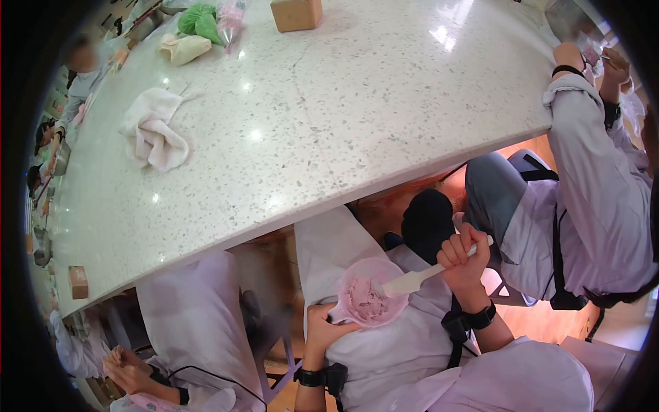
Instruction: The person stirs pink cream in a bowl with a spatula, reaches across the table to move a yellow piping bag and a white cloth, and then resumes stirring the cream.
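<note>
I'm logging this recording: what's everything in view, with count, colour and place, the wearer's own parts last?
Table: one, speckled white, ahead
Cloth: one, white, table's left part
Green bundle: one, green, top of view
Pink bag: one, pink, beside green bundle
Cream bundle: one, cream, beside green bundle
Boxes: two, brown, top centre and lower left
Co-workers: at least three, pale clothing, right, left and far left
Pink bowl: one, pink, above the lap
Pink mixture: one, pink, in bowl
Spatula: one, whitish, blade in bowl
Wristbands: two, black, wearer's wrists
Left hand: one, bare, holding bowl
Right hand: one, bare, gripping spatula
</note>
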`<state>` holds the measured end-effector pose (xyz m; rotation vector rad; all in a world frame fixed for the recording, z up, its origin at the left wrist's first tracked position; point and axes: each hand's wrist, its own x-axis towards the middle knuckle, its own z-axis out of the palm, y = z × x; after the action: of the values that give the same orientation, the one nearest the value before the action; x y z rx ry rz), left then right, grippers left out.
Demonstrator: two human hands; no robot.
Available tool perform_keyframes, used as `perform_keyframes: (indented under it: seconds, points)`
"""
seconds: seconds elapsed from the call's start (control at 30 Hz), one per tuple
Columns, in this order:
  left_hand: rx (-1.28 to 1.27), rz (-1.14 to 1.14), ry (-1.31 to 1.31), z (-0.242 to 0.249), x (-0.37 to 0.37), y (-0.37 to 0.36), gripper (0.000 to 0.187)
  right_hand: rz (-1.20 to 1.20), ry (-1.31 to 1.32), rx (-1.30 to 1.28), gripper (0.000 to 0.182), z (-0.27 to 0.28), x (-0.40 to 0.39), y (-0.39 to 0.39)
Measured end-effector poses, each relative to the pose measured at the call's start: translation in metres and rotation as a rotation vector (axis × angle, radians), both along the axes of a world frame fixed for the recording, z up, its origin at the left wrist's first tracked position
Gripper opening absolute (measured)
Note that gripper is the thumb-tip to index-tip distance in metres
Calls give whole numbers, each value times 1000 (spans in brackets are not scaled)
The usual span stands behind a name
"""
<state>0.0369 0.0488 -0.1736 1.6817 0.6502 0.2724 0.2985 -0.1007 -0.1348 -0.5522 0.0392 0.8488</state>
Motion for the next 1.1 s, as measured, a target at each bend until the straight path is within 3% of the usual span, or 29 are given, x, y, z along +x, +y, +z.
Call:
perform_keyframes:
  seconds: [0.4, 0.6, 0.67, 0.73, 0.83, 0.87, 0.97, 1.0, 1.1]
  points:
    - [21, -2, 29, 9, 4, -3, 38, -97, -245, -206, 35, 28, 22, -14]
    - [68, -31, 38, 10, 5, -4, 37, -133, -415, -113, 37, 55, 19, -6]
    - [77, -20, 29, 5, 4, -6, 37, -134, -737, -234, 43, 64, 11, 7]
    - [100, -12, 3, 6, 7, -7, 38, 10, -980, -284, 65, 65, 13, 3]
    - [158, -26, 28, 1, 5, -7, 39, 227, -1502, -439, 80, 95, 7, 0]
    - [180, -32, 46, -2, 3, -7, 39, 384, -1483, -437, 83, 100, 6, -6]
    - [212, -8, -6, -5, 6, -9, 39, 484, -1701, -300, 72, 103, 7, -1]
    - [224, -15, 5, -5, 6, -9, 40, 554, -1725, -296, 54, 107, 8, 0]
    - [253, -26, 32, -3, 6, -10, 42, 648, -1836, -269, 40, 109, 11, 8]
